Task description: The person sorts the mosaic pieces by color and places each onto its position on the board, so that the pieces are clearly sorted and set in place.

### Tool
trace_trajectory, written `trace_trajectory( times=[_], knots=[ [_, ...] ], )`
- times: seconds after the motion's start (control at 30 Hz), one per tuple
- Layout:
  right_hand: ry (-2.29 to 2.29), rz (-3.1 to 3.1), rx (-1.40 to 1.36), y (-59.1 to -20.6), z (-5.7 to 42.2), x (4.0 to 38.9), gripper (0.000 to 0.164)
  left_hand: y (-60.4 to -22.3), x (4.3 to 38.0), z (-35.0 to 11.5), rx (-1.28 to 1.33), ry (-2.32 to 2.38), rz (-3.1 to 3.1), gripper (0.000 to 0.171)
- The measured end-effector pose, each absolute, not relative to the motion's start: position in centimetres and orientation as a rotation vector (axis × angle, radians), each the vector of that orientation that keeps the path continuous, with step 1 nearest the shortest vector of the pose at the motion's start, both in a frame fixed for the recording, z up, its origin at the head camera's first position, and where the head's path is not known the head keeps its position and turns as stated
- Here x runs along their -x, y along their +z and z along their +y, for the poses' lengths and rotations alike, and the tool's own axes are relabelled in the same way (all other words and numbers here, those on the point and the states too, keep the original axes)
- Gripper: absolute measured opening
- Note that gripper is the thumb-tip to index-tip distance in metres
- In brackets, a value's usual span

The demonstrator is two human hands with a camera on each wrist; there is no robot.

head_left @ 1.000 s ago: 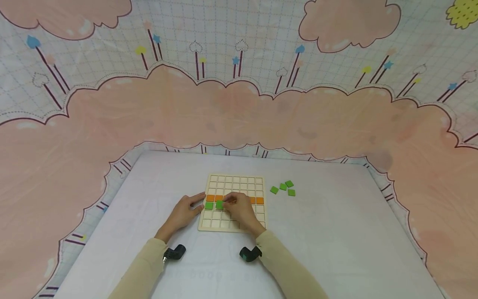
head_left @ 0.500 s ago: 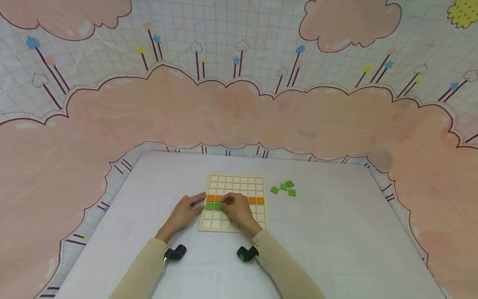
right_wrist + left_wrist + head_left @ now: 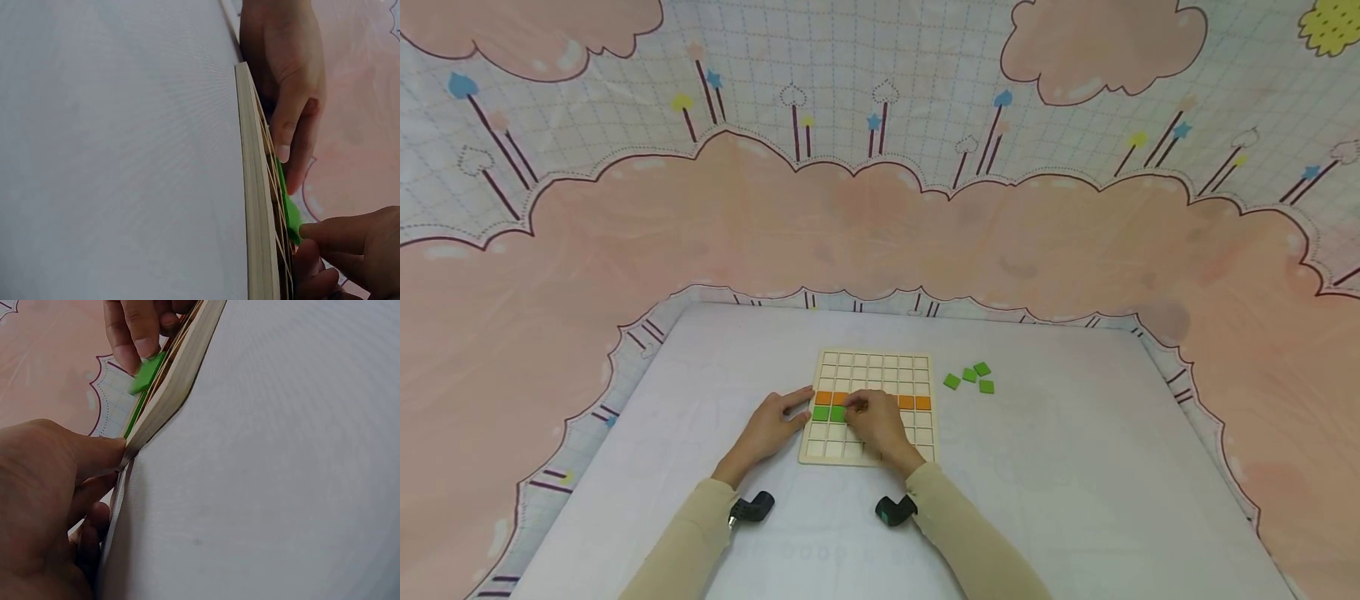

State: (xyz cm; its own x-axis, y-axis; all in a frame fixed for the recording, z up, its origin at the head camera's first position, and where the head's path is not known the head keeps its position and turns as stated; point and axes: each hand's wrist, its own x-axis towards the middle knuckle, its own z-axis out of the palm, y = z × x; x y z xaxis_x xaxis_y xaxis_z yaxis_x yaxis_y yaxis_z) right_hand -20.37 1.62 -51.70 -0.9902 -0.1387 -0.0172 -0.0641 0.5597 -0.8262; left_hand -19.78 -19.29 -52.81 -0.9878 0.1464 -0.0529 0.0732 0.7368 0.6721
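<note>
Pinching a green tile (image 3: 149,372), the right hand (image 3: 882,421) has a narrow grip

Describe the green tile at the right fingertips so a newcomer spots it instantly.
On the white table is a wooden grid board crossed by a row of orange tiles. The green tile is in the next row towards the person, second from the left, touched by the right hand; its green neighbour, leftmost there, lies nearer the left hand.

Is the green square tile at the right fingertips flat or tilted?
Tilted: the left wrist view shows the green square tile angled up from the pale wooden grid board, touching the right hand.
</note>
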Motion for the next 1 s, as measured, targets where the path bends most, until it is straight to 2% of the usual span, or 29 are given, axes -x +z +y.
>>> trace_trajectory(
  times=[0.43,1.0],
  knots=[
    [-1.562,2.566,0.148,-50.1,2.4,20.1,0.011,-52.5,19.7,-19.1,-0.141,1.072,2.823,0.048],
    [-1.648,2.583,0.298,-47.3,5.5,19.9,0.018,-52.7,19.7,-19.2,-0.151,1.082,2.818,0.047]
  ],
)
